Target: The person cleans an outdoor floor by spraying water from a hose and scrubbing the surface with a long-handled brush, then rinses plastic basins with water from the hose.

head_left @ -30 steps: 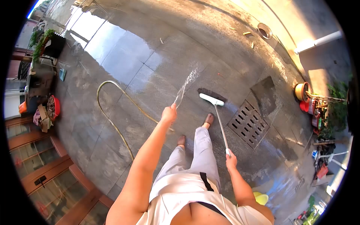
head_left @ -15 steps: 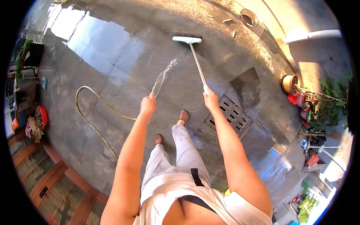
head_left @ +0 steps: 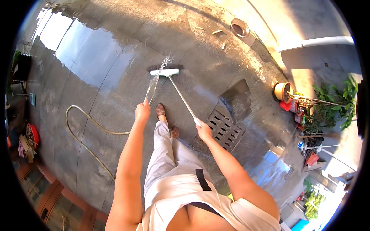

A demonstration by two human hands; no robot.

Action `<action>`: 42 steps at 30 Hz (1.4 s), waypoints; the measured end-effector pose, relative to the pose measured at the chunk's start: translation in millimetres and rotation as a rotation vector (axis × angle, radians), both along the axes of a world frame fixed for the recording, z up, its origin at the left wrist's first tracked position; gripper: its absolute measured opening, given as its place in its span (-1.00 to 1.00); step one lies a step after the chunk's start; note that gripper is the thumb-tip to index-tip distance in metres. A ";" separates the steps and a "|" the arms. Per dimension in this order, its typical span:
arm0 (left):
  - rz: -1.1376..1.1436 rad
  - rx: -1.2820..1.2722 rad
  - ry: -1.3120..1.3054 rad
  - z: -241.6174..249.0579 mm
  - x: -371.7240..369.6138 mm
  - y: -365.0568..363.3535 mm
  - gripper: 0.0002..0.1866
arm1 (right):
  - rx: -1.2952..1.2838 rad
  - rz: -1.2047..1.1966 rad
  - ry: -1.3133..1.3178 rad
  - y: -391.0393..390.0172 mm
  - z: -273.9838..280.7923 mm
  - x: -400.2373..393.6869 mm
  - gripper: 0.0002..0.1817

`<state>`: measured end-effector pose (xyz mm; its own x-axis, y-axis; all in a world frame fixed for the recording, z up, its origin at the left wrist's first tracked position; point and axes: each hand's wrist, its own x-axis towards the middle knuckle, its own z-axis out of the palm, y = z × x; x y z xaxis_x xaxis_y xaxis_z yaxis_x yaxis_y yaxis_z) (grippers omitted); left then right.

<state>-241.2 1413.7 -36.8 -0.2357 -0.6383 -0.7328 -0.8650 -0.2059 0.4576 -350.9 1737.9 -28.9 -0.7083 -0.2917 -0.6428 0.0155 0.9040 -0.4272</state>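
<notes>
My left hand (head_left: 142,111) is closed round the end of a hose (head_left: 92,122), and water (head_left: 155,82) sprays forward from it. The hose loops over the wet floor to the left and runs back behind my left arm. In my right hand (head_left: 204,131) is the handle of a push broom (head_left: 182,95). The broom's pale head (head_left: 165,72) and dark bristles rest on the floor ahead of me, where the water passes over the head's left part.
A slotted drain cover (head_left: 223,131) lies under my right hand. Beyond it is a dark wet patch (head_left: 237,101). Potted plants (head_left: 283,91) line the right wall, and a round metal basin (head_left: 239,28) stands at far right. A red basin (head_left: 33,135) is at left.
The broom head has come nearer and to the left, into the water stream. My right hand has lowered and moved left. My feet have stepped, with the left one now ahead.
</notes>
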 end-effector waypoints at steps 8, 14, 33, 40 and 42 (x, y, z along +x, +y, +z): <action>-0.046 0.062 0.148 -24.4 -48.6 -30.9 -0.44 | 0.078 -0.052 0.065 -141.0 -1.9 -122.3 -0.56; -0.318 -0.024 0.135 -12.0 -123.7 -18.2 -0.40 | 0.087 -0.193 0.066 29.7 46.6 -53.9 -0.55; -0.606 0.033 0.021 9.5 -354.8 97.0 -0.40 | -0.019 -0.449 -0.031 38.4 -40.8 -365.0 -0.53; -0.782 0.070 0.063 -4.9 -390.6 161.6 -0.37 | 0.155 -0.339 0.056 224.2 33.7 -196.3 -0.54; -0.808 0.075 0.074 -5.4 -400.4 174.2 -0.37 | 0.145 -0.414 0.170 259.9 7.1 -162.5 -0.56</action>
